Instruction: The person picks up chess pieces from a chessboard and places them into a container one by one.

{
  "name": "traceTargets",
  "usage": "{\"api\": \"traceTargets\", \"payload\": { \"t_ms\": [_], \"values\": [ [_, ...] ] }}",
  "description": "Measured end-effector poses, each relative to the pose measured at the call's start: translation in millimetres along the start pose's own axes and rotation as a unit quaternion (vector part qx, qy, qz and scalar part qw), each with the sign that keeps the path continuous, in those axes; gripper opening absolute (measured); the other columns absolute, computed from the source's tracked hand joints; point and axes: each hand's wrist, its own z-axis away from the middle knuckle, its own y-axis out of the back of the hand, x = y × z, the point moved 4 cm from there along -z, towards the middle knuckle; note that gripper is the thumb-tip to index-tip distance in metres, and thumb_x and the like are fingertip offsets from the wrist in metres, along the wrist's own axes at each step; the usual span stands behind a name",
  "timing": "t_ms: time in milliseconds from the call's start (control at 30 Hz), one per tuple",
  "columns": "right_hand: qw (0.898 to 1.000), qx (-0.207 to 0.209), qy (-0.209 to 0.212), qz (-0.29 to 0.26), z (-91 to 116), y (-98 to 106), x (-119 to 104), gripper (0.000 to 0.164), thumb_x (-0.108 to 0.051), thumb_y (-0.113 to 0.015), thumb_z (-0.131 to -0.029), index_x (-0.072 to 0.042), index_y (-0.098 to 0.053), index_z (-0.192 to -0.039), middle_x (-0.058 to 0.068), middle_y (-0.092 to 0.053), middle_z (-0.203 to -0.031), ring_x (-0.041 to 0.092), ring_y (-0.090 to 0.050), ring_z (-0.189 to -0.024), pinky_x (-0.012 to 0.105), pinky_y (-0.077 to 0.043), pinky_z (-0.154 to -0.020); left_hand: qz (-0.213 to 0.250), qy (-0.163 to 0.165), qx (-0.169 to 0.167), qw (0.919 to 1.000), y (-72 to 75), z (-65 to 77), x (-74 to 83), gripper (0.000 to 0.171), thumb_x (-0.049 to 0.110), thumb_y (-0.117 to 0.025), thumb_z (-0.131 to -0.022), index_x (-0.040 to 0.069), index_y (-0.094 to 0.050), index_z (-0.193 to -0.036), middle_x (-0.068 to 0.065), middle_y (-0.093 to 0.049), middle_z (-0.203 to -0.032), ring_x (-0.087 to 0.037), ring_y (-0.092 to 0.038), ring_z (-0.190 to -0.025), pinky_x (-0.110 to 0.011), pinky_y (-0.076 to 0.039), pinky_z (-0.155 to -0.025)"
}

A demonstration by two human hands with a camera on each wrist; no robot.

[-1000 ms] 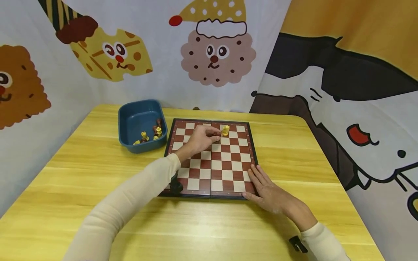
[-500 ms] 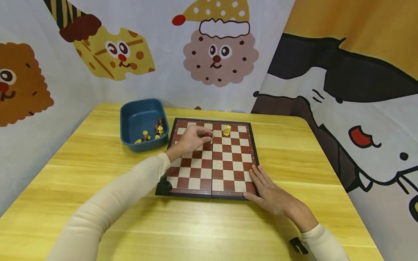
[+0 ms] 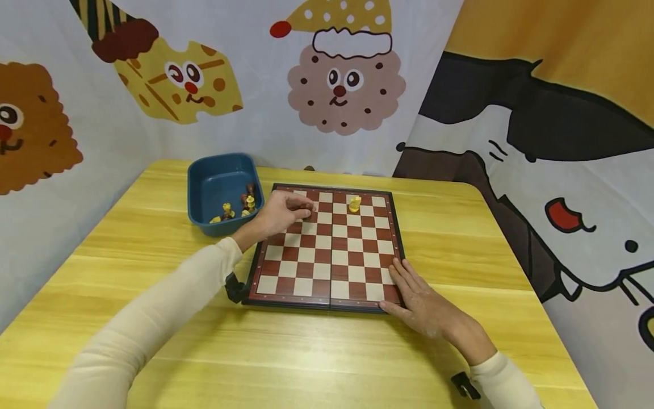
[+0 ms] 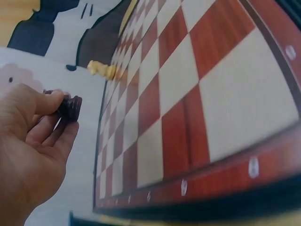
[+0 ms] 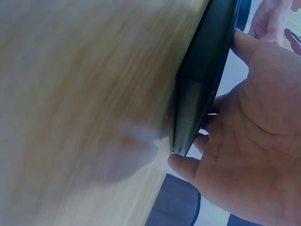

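A dark brown chess piece [image 4: 71, 108] is pinched between the thumb and fingers of my left hand [image 3: 278, 215], above the far left part of the chessboard [image 3: 306, 270]. Its base shows in the left wrist view; which piece it is, I cannot tell. A yellow knight [image 3: 354, 204] stands on the far right part of the board, apart from both hands. At the board's near right corner rests my right hand [image 3: 421, 309], fingers extended over the edge. From the right wrist view, its fingertips touch the board's dark side [image 5: 202, 84].
A blue plastic bin [image 3: 225, 229] stands left of the board, holding several yellow and brown chess pieces [image 3: 227, 211]. Everything sits on a wooden table [image 3: 306, 358]. Behind it hangs a cloth [image 3: 255, 136] printed with cartoon figures.
Holding the dark chess piece, my left hand has moved left, away from the yellow knight and closer to the blue bin. The right hand has stayed at the board's corner.
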Motion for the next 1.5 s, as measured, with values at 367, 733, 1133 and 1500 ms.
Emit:
{"api": "traceTargets", "payload": {
  "t_ms": [367, 733, 1133, 1500],
  "values": [
    [1.0, 0.008, 0.004, 0.005, -2, -2, 2, 0.09, -0.06, -0.047, -0.103, 0.002, -0.017, -0.161, 0.018, -0.007, -0.168, 0.037, -0.003, -0.153, 0.059, -0.021, -0.118, 0.038, -0.013, 0.003, 0.9992, 46.5, 15.4, -3.9, 0.024, 0.001, -0.068, -0.098, -0.007, -0.071, -0.121, -0.023, -0.07, -0.116, -0.031, -0.069, -0.106, -0.05, -0.056, -0.089],
    [1.0, 0.002, -0.003, 0.005, 2, -3, 2, 0.091, -0.063, -0.043, -0.103, 0.001, -0.014, -0.162, 0.016, -0.005, -0.169, 0.036, -0.001, -0.153, 0.057, -0.018, -0.119, -0.003, -0.007, 0.07, 0.9975, 85.5, 28.0, -11.1, 0.027, 0.014, -0.07, -0.099, 0.001, -0.073, -0.123, -0.013, -0.073, -0.115, -0.023, -0.07, -0.104, -0.026, -0.056, -0.074],
    [1.0, 0.012, 0.004, 0.002, -2, -6, 7, 0.091, -0.062, -0.044, -0.103, 0.001, -0.014, -0.162, 0.017, -0.004, -0.169, 0.035, 0.0, -0.154, 0.059, -0.022, -0.117, -0.045, 0.023, 0.14, 0.9889, 110.7, 47.6, -26.3, 0.027, 0.011, -0.067, -0.101, 0.0, -0.071, -0.125, -0.017, -0.071, -0.118, -0.018, -0.069, -0.104, -0.025, -0.057, -0.082],
    [1.0, 0.003, -0.003, -0.008, 0, -4, 6, 0.091, -0.065, -0.041, -0.103, -0.002, -0.011, -0.163, 0.013, -0.001, -0.169, 0.034, 0.002, -0.154, 0.057, -0.019, -0.118, -0.02, -0.017, 0.153, 0.9879, 108.4, 53.9, -30.5, 0.043, 0.014, -0.056, -0.106, 0.002, -0.05, -0.148, -0.019, -0.054, -0.145, -0.028, -0.05, -0.132, -0.033, -0.047, -0.1]
  ]
}}
